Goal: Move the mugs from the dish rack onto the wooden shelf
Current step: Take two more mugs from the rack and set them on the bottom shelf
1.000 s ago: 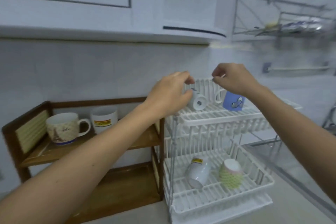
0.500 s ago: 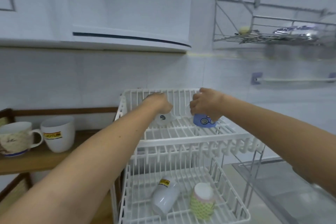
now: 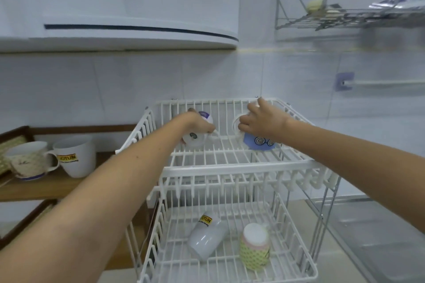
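Up top in the dish rack [image 3: 230, 169]: left hand [image 3: 199, 123] grip closed on white mug [image 3: 195, 138]; right hand [image 3: 262, 123] grip closed on blue mug [image 3: 259, 143].

A white range hood [image 3: 138, 34] with a dark slot along its front juts from the white tiled wall [image 3: 138, 85]. At the upper right a wire wall rack [image 3: 345, 18] carries a pale round lump and some blurred packets. Below it a towel bar [image 3: 381, 84] runs from a purple bracket [image 3: 343, 80]. A steel sink [image 3: 379, 236] lies at the lower right.
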Available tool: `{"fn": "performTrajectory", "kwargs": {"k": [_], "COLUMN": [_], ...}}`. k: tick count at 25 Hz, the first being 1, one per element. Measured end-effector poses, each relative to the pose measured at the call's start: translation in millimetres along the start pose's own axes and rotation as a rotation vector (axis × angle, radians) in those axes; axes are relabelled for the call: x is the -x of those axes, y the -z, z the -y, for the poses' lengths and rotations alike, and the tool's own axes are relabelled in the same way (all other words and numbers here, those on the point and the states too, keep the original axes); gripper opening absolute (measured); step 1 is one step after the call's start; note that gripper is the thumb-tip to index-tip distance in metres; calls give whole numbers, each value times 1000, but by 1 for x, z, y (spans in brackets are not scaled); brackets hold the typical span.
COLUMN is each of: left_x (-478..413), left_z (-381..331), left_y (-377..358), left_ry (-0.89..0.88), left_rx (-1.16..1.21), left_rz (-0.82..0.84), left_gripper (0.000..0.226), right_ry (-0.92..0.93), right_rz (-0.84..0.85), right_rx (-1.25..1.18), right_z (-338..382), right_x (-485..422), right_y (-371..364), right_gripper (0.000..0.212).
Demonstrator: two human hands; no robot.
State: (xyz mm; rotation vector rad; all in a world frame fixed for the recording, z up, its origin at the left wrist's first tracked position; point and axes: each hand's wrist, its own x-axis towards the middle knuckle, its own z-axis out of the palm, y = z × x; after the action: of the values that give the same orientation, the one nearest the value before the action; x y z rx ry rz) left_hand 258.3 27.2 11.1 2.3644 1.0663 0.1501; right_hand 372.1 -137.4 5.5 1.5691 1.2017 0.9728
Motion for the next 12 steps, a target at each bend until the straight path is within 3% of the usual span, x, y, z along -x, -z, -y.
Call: {"fn": "performTrajectory", "kwargs": {"k": [4,6,9,12], "left_x": [34,65,118,164], "left_z": [9,19,52,101], "left_y": [29,42,51,51], "left_ry": [-157,-235,-380,-502], "left_rx": [182,367,684,938], "left_rz": [-79,-94,-121,-222], "left_gripper": [70,57,33,26], "right_ry": [-275,-481,-734,-774], "right_rz": [-47,-112,-364,-674], "right_rx": [-261,-570,-1208,-1645], "right_z": [-18,-26,-24,-1], "right_x": [37,54,75,89], "right_y": [2,15,54,118], "right_gripper": [72,79,80,80]}}
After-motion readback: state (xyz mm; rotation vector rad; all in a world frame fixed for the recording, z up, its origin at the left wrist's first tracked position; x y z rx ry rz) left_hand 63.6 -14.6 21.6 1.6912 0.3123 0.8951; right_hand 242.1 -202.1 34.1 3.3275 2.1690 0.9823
